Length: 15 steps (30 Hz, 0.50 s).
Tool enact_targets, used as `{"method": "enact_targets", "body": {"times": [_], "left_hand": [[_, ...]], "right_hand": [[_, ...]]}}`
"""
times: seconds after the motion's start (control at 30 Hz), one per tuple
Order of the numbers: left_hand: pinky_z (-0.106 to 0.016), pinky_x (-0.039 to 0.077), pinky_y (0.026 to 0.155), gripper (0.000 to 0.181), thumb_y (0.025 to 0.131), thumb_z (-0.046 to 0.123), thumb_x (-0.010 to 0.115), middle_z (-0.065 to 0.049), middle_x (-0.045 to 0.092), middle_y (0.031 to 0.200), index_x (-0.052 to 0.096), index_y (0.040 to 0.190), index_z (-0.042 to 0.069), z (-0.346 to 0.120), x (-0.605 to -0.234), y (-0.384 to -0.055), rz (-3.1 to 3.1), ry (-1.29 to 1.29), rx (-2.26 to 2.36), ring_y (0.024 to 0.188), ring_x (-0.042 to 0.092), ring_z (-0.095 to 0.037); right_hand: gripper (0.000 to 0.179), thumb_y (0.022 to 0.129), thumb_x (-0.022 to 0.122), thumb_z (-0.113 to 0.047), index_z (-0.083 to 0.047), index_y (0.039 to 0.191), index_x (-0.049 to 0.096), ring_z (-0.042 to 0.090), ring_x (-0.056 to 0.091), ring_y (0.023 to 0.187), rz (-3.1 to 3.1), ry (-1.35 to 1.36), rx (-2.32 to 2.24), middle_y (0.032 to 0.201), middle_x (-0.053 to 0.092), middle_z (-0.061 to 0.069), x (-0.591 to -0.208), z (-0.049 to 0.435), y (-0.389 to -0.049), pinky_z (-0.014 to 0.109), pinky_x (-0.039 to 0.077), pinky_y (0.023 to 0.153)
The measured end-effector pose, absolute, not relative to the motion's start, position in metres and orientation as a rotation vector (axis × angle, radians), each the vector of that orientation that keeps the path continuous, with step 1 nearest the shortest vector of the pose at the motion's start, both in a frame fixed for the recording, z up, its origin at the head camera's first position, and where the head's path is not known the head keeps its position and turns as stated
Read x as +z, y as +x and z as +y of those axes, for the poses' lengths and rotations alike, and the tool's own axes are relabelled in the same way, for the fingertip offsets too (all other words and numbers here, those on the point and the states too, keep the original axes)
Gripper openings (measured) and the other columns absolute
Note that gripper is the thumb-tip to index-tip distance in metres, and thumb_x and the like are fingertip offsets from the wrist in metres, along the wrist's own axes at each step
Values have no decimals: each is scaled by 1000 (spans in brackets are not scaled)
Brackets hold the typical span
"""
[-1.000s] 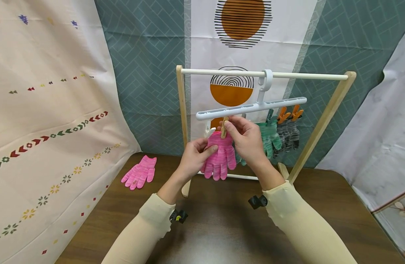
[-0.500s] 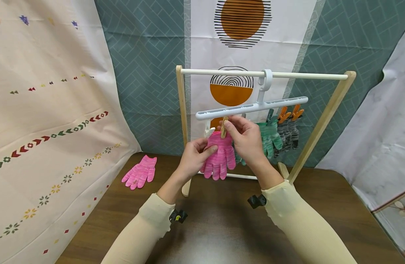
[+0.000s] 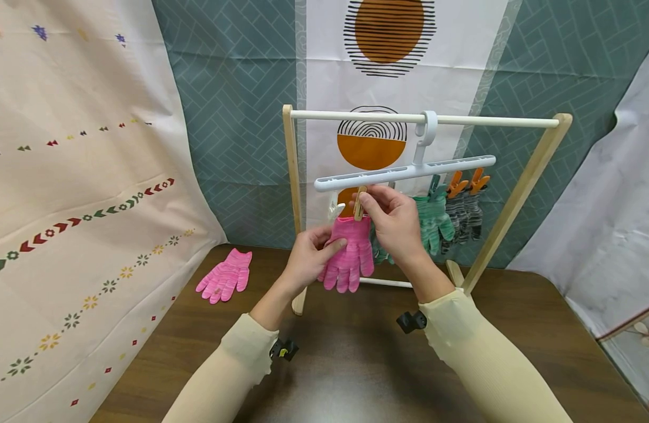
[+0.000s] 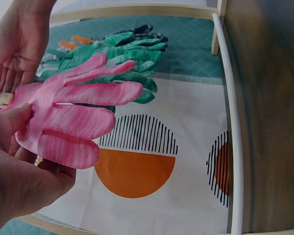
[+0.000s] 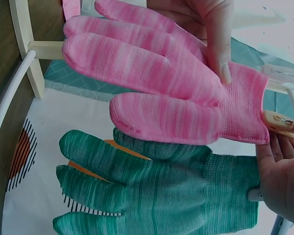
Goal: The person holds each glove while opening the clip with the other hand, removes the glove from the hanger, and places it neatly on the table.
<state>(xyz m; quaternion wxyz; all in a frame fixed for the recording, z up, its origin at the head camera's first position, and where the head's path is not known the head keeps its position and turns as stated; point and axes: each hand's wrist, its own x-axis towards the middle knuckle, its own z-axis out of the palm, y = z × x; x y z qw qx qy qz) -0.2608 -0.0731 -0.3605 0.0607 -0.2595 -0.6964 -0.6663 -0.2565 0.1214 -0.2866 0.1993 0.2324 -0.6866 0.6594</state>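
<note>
My left hand (image 3: pixel 311 252) pinches a pink knit glove (image 3: pixel 351 258) near its cuff, thumb in front, with the glove's fingers hanging down. At the cuff edge, my right hand (image 3: pixel 395 220) pinches a beige clothespin (image 3: pixel 359 205) between thumb and fingers. The right wrist view shows the tip of this clothespin right at the pink cuff (image 5: pixel 245 105). A white clip (image 3: pixel 335 210) hangs just left of it, from the pale blue hanger (image 3: pixel 377 177). Behind my right hand hang green gloves (image 5: pixel 171 186), partly hidden by it.
The hanger hooks over the white bar (image 3: pixel 494 121) of a wooden rack (image 3: pixel 515 202). Orange clips (image 3: pixel 457 185) hold grey-black gloves (image 3: pixel 464 214) at its right end. Another pink glove (image 3: pixel 226 276) lies on the brown table (image 3: pixel 335 364) at left.
The pink glove in my left hand has dropped slightly, its cuff now lower against the clothespin. My right hand has stayed in place.
</note>
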Motion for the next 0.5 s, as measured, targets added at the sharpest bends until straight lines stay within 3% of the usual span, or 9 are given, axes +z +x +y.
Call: {"method": "enact_targets", "body": {"times": [0.3, 0.5], "left_hand": [[-28, 60, 72, 28, 102, 14, 74, -11, 79, 107, 73, 126, 0, -82, -368, -259, -2158, -727, -1974, 85, 72, -21], [-27, 58, 70, 27, 102, 14, 74, -13, 79, 106, 73, 125, -1, -90, -373, -258, -2148, -710, -1976, 84, 70, -20]], "right_hand": [[31, 106, 68, -13, 3, 132, 70, 38, 74, 109, -1904, 657, 1840, 118, 75, 21, -288, 122, -256, 32, 57, 98], [30, 106, 67, -11, 6, 130, 69, 42, 73, 109, -1874, 677, 1863, 120, 72, 29, -288, 120, -257, 33, 58, 96]]}}
